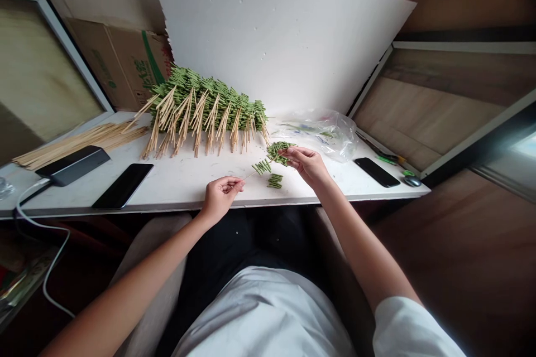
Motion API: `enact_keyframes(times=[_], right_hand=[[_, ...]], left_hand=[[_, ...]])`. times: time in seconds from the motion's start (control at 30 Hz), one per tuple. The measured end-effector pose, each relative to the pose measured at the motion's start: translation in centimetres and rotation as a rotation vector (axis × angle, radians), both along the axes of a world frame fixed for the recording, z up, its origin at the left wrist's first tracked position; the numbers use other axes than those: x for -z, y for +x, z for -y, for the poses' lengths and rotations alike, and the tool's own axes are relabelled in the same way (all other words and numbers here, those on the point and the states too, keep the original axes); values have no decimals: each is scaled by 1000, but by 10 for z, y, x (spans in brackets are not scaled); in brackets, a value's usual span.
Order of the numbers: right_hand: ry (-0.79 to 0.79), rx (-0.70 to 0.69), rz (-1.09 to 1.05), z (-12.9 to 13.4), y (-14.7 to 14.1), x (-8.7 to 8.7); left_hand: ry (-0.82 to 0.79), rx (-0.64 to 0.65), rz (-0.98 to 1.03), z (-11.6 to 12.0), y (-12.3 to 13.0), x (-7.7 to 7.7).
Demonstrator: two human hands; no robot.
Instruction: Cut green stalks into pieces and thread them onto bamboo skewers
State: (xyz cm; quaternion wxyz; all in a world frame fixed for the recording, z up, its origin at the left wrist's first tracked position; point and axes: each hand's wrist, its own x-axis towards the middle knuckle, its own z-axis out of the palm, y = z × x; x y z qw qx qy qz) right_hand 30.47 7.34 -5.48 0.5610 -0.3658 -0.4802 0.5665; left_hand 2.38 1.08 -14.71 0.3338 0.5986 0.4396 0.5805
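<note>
My left hand (221, 196) pinches the bare end of a thin wooden skewer (250, 176), which points up and to the right. Several short green bean pieces (262, 167) are threaded crosswise on it. Near the skewer's far end, my right hand (307, 164) is closed in a pinch, its fingertips beside a small heap of cut green beans (276, 150). Whatever lies between those fingertips is too small to make out. A little cluster of bean pieces (275, 181) lies on the white table just below the threaded ones.
Behind my hands a large stack of bean-loaded skewers (213, 92) leans by a white foam board (268, 28). Bare skewers (79, 142) lie left, near a black box-shaped device (73, 164) and a phone (123, 185). Rightward are a clear plastic bag (337, 134), another phone (377, 172) and a mouse (412, 181).
</note>
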Motion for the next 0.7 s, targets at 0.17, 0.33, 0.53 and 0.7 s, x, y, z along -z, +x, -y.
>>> enact_keyframes(times=[0.17, 0.33, 0.53, 0.7], right_hand=[[-9, -16, -6, 0, -2, 2], [-22, -29, -9, -1, -4, 7], [-65, -28, -60, 2, -15, 11], [-58, -11, -101, 6, -20, 11]], left_hand=[[10, 3, 7, 0, 0, 1], [16, 3, 9, 0, 0, 2], [22, -9, 5, 1, 0, 3], [30, -17, 6, 2, 1, 3]])
